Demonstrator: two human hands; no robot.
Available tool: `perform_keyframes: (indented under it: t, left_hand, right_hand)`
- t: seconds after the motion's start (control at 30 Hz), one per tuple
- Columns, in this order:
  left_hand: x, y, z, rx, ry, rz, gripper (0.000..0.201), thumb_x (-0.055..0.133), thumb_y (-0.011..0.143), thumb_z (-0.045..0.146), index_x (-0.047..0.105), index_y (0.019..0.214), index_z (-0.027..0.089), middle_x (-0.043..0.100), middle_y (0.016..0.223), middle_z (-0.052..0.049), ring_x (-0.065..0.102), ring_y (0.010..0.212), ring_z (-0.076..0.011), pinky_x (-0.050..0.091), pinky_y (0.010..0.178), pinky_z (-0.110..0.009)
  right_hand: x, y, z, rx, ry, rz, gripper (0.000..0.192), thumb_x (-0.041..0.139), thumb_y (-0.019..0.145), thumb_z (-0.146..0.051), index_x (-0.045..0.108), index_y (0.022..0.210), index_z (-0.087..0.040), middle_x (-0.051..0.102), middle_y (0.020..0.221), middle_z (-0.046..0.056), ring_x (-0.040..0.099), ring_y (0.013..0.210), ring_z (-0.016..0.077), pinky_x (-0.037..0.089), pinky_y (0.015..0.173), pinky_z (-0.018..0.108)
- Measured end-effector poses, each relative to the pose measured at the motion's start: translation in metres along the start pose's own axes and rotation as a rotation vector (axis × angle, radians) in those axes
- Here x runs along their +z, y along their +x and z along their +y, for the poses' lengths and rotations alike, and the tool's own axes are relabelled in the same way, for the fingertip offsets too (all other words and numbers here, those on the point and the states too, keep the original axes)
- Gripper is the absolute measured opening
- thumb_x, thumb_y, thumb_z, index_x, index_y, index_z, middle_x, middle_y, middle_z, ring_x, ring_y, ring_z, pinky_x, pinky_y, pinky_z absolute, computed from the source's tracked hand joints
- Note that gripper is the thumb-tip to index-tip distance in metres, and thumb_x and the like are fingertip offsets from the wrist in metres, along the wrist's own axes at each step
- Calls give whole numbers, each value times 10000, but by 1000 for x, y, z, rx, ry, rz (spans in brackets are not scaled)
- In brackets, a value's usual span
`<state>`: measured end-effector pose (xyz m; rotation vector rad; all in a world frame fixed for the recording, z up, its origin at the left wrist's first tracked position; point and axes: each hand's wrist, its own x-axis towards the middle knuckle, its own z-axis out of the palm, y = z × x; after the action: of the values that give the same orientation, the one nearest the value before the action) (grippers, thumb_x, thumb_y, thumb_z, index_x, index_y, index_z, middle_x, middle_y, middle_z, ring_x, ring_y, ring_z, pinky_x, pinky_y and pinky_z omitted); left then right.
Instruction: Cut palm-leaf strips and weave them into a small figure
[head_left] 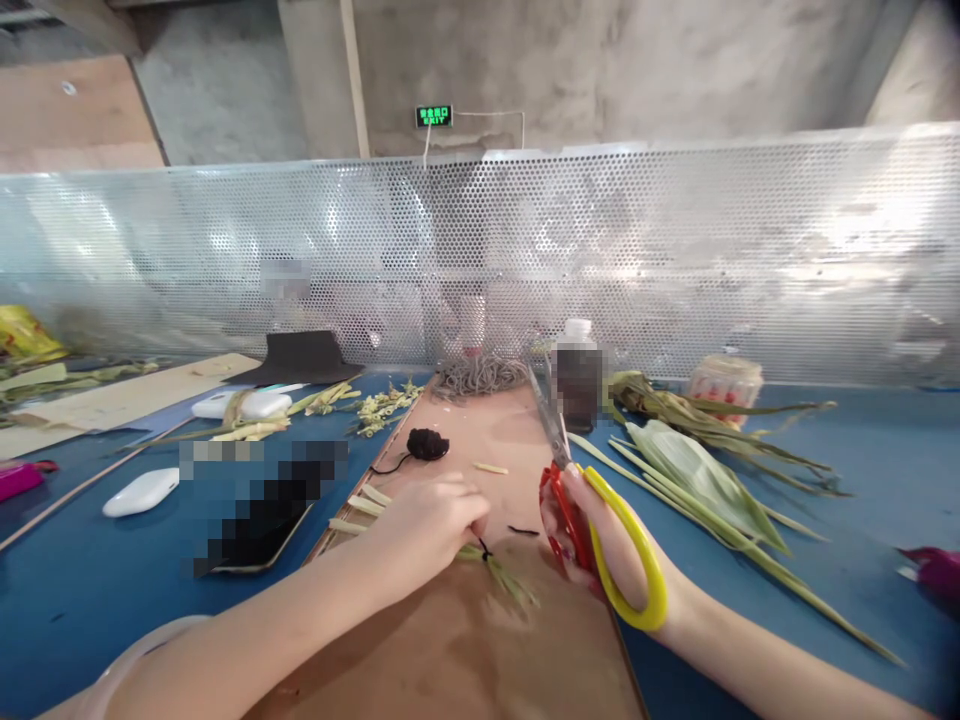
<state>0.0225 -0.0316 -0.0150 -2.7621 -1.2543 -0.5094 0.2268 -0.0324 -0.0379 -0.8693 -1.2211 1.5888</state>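
My left hand (442, 515) is closed around a small bundle of pale green leaf strips (511, 585) above the brown board. A black thread is knotted around the bundle beside my fingertips. Split strip ends fan out to the right, and paler ends stick out left of the hand. My right hand (589, 535) grips a pair of scissors (634, 575) with red and yellow handles, blades pointing up and away. Behind my left hand lies a ball of black thread (427, 444) with a loose tail. A short black thread piece (523, 531) lies between my hands.
The brown board (570, 665) lies on a blue table (847, 500). Grey cord (480, 377) is heaped at its far end, near a dark bottle (577, 375). Long green leaves (705, 480) lie right; a black phone (262, 520) and white case (142, 492) lie left. A perforated metal screen (675, 250) stands behind.
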Motion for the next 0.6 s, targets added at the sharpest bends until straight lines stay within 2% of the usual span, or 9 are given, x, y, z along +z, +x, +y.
perform_keyframes:
  t: [0.13,0.3,0.43,0.6]
  left_hand:
    - [0,0,-3,-31,-36,-37,156,515,801,132,655,752,179,617,708,-24,575,669,-141,390,615,-240]
    - [-6,0,-5,75,-138,-136,221,474,847,148,678,914,199,685,843,-37,622,766,-152,424,692,-233]
    - [-15,0,-7,143,-136,-221,278,433,866,136,683,972,194,688,845,-54,632,785,-156,438,691,-231]
    - [-20,-3,-11,199,-96,-252,406,383,843,41,658,1071,233,675,1003,-59,635,891,-153,457,760,-229]
  right_hand:
    - [0,-2,-2,-18,-41,14,420,519,752,-623,482,771,-205,460,565,-52,378,394,58,239,302,142]
    - [1,-2,-4,-21,-48,25,440,511,757,-631,475,747,-193,458,559,-51,373,382,49,244,293,139]
    - [0,-2,-4,-34,-66,-9,452,488,777,-633,446,698,-189,434,553,-56,348,382,38,237,297,131]
    - [-1,-4,-6,-4,-96,10,469,495,767,-642,427,672,-188,397,520,-64,348,376,35,226,309,126]
